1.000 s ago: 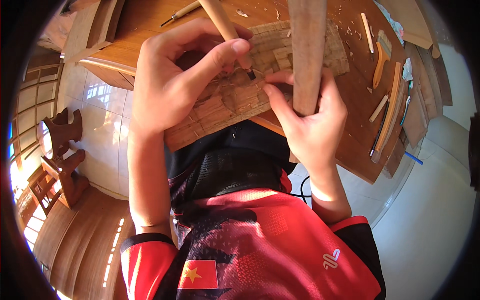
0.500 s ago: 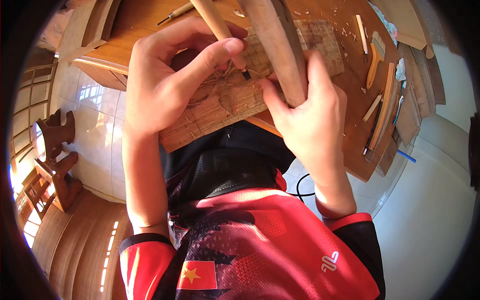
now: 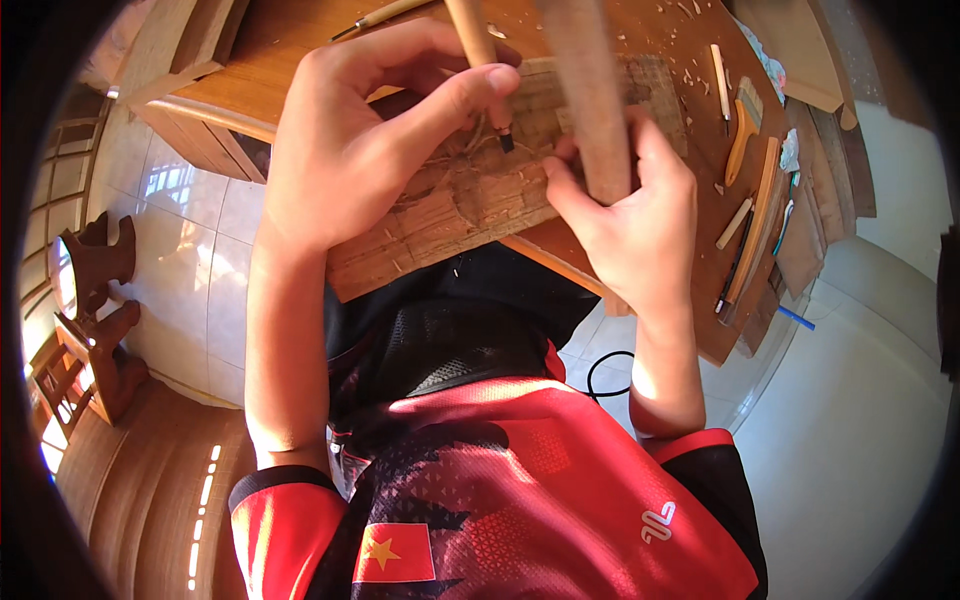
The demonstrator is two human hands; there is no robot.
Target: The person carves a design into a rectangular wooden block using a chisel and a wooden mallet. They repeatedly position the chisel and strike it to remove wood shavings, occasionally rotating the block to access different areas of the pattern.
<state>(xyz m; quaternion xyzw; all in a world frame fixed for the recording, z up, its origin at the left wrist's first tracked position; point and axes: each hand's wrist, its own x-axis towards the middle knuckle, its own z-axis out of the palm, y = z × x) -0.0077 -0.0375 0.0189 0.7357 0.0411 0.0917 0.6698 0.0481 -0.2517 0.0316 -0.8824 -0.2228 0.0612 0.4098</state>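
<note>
Rough wood meets smooth wood here!
The carved board point(image 3: 400, 240) is rough, matt grain; the chisel point(image 3: 476, 36) shows smooth pale wood down to a dark, metal-looking tip point(image 3: 507, 142); the wooden bar point(image 3: 592, 110) looks matt; underneath, the wooden desk point(image 3: 268, 82) has a sheen, and left, floor tiles point(image 3: 228, 215) shine.

The head view peers steeply down from the wearer's own brow, facing the lap and workplace, at about arm's length from the fingers point(image 3: 652, 150). Nearest, below the fingers, spreads the shirt point(image 3: 570, 470); the counter point(image 3: 260, 75) reaches beyond and around them. Left of them, the wide lens bends the tiled floor point(image 3: 225, 215) toward a dark round rim.
</note>
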